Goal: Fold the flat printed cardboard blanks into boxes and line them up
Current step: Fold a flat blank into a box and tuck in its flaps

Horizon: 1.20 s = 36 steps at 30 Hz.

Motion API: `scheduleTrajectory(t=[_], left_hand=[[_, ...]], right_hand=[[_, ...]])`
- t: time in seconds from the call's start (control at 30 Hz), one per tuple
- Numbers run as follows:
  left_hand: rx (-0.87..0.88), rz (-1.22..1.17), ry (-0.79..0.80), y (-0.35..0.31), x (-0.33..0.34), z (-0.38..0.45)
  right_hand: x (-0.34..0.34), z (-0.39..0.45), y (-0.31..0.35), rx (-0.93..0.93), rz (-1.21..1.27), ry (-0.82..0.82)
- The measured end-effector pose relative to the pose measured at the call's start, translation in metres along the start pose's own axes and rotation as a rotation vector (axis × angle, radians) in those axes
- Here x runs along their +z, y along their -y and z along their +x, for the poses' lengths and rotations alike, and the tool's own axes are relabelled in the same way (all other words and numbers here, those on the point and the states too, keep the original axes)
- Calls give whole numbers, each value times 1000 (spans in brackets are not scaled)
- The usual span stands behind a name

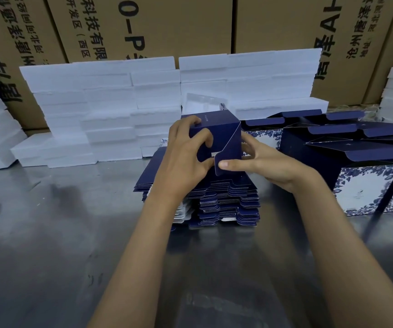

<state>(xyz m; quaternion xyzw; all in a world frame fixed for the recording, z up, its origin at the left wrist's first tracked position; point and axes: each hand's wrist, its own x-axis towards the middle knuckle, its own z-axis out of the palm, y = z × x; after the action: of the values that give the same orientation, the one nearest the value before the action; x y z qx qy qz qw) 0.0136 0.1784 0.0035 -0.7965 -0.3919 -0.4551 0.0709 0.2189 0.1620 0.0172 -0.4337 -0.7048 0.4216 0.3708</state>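
Note:
A half-folded navy box (pixel 221 132) is held up above the stack of flat navy blanks (pixel 223 200) in the middle of the metal table. My left hand (pixel 186 155) grips its left side, fingers curled over the top edge and thumb on the bottom panel. My right hand (pixel 259 162) holds the right side, with the thumb pressing a rounded flap against the box's underside. Finished boxes with blue floral sides and open lids (pixel 368 183) stand in a row at the right.
White foam blocks (pixel 110 110) are piled behind the stack and at the left and right edges. Large brown cartons (pixel 162 24) form a wall at the back. The shiny table surface (pixel 60 245) stretches toward me.

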Motion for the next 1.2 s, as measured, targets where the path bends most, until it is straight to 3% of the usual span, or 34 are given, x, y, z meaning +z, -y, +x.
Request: scheduleTrajectory(t=[0.23,0.4,0.6,1.03,1.2], left_hand=[[-147,-251,11,3,-10,3],[-323,-389,138,11,-13,1],[-381,-364,165,12,-12,0],[-380,-383,188,12,-10,1],[-382,-416,183,12,-10,1]], right_hand=[[11,13,-4,-20,-106,-258],[22,19,-8,-11,-143,-411],[34,23,-5,4,-240,-566],[43,22,-1,36,-286,-664],[34,20,1,49,-231,-586]])
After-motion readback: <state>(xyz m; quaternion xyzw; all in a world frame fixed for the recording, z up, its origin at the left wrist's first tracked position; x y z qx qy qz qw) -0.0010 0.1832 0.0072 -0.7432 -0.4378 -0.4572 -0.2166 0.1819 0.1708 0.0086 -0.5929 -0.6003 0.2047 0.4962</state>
